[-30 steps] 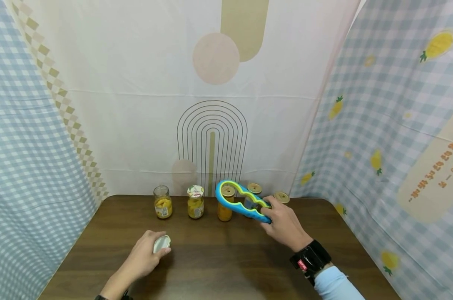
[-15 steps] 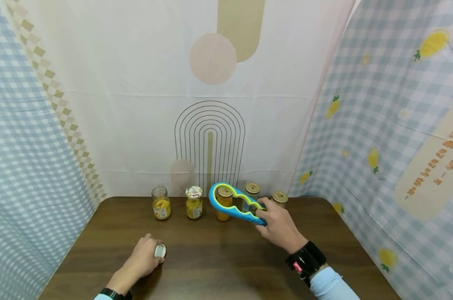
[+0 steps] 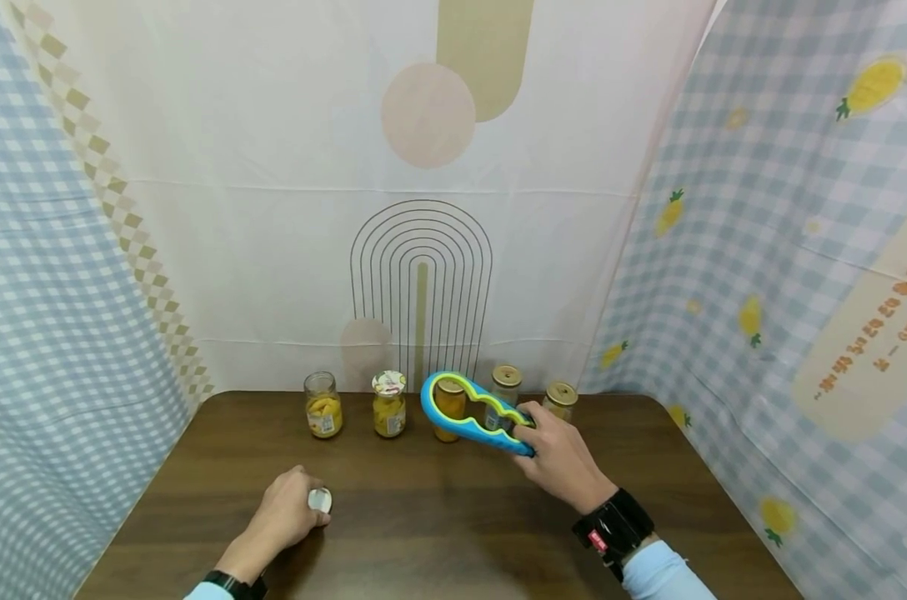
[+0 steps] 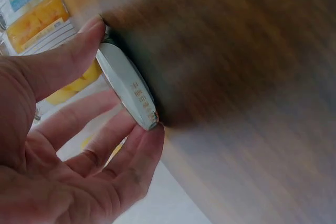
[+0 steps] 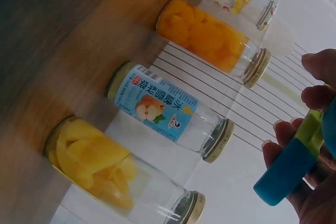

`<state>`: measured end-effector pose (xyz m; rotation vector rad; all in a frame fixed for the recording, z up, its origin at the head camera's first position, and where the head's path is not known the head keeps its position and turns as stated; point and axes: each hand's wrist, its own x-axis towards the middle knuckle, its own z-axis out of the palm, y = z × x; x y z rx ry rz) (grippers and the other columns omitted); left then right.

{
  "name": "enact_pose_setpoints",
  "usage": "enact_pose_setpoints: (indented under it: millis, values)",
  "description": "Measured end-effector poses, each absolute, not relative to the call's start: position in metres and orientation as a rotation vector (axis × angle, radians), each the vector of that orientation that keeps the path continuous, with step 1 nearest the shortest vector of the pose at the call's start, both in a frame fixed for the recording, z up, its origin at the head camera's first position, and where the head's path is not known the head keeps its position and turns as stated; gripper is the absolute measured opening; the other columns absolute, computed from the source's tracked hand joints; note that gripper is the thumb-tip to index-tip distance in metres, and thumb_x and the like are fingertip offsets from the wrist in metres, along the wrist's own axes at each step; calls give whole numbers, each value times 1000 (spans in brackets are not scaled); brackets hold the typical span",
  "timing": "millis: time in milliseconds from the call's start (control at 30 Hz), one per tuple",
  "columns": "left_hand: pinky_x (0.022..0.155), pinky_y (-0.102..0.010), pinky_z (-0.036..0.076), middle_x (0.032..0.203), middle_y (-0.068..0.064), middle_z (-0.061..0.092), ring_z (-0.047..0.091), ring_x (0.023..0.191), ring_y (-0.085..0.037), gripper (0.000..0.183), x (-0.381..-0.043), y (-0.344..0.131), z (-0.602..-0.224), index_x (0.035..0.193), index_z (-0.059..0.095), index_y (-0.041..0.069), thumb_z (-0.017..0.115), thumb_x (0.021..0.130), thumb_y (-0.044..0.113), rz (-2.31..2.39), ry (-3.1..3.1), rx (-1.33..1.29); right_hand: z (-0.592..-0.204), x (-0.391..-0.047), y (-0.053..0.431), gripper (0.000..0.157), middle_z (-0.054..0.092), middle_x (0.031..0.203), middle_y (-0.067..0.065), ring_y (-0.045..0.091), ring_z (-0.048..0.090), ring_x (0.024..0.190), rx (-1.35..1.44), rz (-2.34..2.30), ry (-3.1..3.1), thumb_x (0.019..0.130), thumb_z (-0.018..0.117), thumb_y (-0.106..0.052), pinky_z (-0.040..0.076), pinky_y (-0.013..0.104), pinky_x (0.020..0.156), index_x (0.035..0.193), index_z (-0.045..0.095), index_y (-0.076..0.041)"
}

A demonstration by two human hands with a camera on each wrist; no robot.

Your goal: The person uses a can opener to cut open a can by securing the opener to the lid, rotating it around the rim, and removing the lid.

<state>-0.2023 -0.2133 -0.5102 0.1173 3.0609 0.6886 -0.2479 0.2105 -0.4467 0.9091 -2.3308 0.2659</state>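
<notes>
My left hand (image 3: 284,508) pinches a round jar lid (image 3: 320,501) by its edge between thumb and fingertips. Its pale inner side faces right; in the left wrist view the lid (image 4: 127,85) stands tilted, close over the wooden table. My right hand (image 3: 562,457) grips the handle ends of a blue and green jar opener (image 3: 468,430), held up in front of the jars with its loop pointing left. Through the loop an orange-filled jar (image 3: 447,435) shows. At the far left stands a lidless glass jar (image 3: 323,415) of yellow fruit.
Beside the lidless jar is a jar with a patterned lid (image 3: 389,415). To the right stand a blue-labelled jar (image 5: 157,103) and a jar of yellow fruit pieces (image 5: 92,161), both gold-lidded. The table (image 3: 393,533) ends at a hung cloth (image 3: 273,250) behind the row.
My left hand has lowered the lid toward the table and turned it more upright. The jar opener has dipped slightly in my right hand. The jars stay put.
</notes>
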Motion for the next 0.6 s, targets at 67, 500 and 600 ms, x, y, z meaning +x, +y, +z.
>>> enact_pose_setpoints:
  millis: [67, 500, 600]
  values:
    - [77, -46, 56, 100, -13, 71, 66, 89, -25, 46, -203, -214, -511, 108, 81, -4, 100, 72, 18, 700, 3088, 103, -447, -248, 210, 35, 69, 119, 7, 12, 62, 87, 906, 261, -2332, 82, 92, -20, 55, 28, 68, 77, 57, -23]
    - [80, -52, 59, 109, -25, 78, 71, 94, -33, 50, -230, -223, -511, 112, 78, -9, 98, 73, 14, 727, 3098, 38, -447, -247, 209, 33, 69, 119, 8, 13, 64, 88, 902, 257, -2329, 82, 92, -20, 57, 30, 70, 77, 59, -22]
    - [86, -55, 59, 114, -27, 77, 72, 102, -39, 50, -241, -226, -511, 115, 77, -9, 97, 74, 13, 757, 3096, 9, -446, -247, 209, 34, 69, 119, 7, 13, 63, 88, 899, 264, -2335, 82, 92, -20, 57, 30, 70, 77, 59, -22]
